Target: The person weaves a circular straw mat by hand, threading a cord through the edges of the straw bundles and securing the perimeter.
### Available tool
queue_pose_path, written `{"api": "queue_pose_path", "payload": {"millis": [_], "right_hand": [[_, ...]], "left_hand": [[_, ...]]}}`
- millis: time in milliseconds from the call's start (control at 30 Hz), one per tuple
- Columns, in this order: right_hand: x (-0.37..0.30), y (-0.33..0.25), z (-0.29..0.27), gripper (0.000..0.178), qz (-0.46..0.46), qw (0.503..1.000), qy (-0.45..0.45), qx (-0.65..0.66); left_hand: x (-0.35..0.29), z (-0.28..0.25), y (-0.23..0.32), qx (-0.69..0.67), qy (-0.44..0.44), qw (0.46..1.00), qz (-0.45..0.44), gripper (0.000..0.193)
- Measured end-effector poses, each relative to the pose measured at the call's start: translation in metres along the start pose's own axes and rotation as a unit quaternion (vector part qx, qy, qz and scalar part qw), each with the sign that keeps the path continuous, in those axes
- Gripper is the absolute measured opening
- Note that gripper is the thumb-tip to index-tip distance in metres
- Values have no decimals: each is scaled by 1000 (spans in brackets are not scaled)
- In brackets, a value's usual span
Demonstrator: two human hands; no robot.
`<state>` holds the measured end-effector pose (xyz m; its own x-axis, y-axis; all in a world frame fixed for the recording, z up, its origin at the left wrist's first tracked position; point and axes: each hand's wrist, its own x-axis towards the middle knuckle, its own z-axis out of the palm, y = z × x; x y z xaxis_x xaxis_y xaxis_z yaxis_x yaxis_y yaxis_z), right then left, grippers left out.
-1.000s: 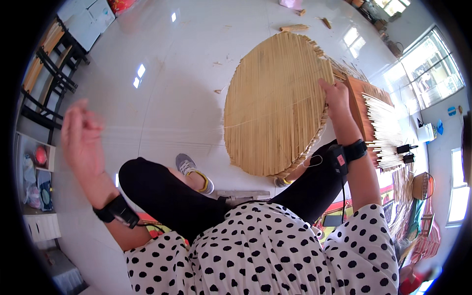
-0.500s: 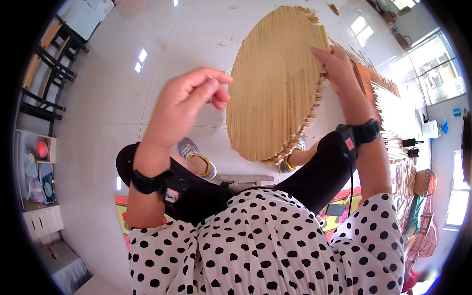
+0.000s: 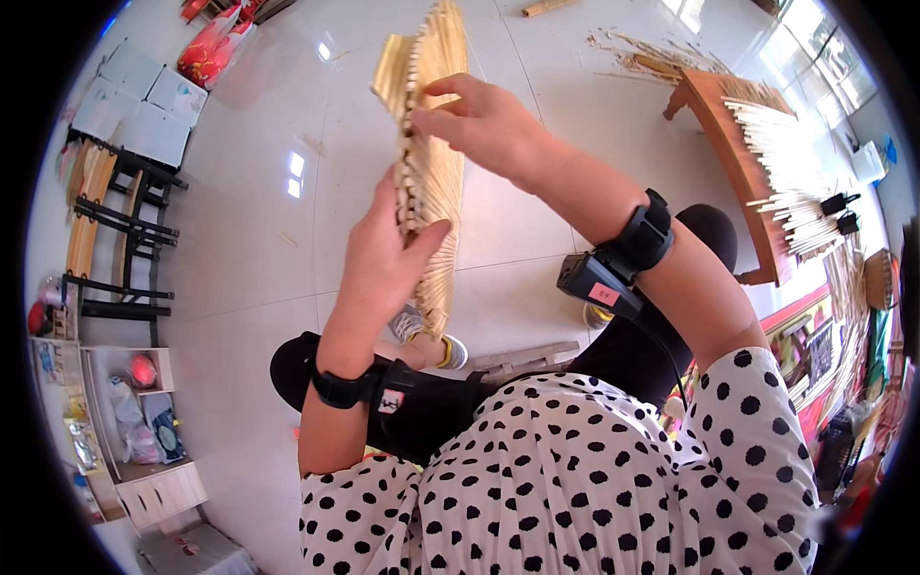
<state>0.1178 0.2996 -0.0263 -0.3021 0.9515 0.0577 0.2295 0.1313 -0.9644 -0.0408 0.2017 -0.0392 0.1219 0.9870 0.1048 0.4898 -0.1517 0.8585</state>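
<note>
A round mat of straw-coloured plant stalks (image 3: 446,182) is held up in front of me, turned nearly edge-on, with its knobbly rim of cut stalk ends toward me. My left hand (image 3: 383,244) grips the lower part of that rim, thumb on the side facing right and the other fingers mostly hidden behind. Higher up, my right hand (image 3: 484,125) reaches across from the right. Its thumb and forefinger are bent around the rim, with the thumb tip against the stalk ends. Both wrists wear black straps with small devices.
To the right stands a low brown wooden table (image 3: 724,144) with a bundle of pale stalks (image 3: 781,172) on it. Stalk scraps (image 3: 661,57) lie on the tiled floor behind it. Black-framed stools (image 3: 125,230) and an open white cabinet (image 3: 134,412) line the left side.
The mat has turned from showing its broad face to nearly edge-on and moved left. My left hand, which was free beside it, now grips its rim. My right hand has moved left with it.
</note>
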Motion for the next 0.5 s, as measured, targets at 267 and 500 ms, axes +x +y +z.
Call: {"api": "queue_pose_path", "payload": {"millis": [267, 500], "right_hand": [[-32, 80, 20, 34, 62, 994, -84, 20], [-73, 124, 37, 27, 124, 965, -228, 35]], "left_hand": [[-8, -28, -19, 11, 33, 999, -30, 45], [-6, -34, -25, -11, 32, 998, -45, 37]]}}
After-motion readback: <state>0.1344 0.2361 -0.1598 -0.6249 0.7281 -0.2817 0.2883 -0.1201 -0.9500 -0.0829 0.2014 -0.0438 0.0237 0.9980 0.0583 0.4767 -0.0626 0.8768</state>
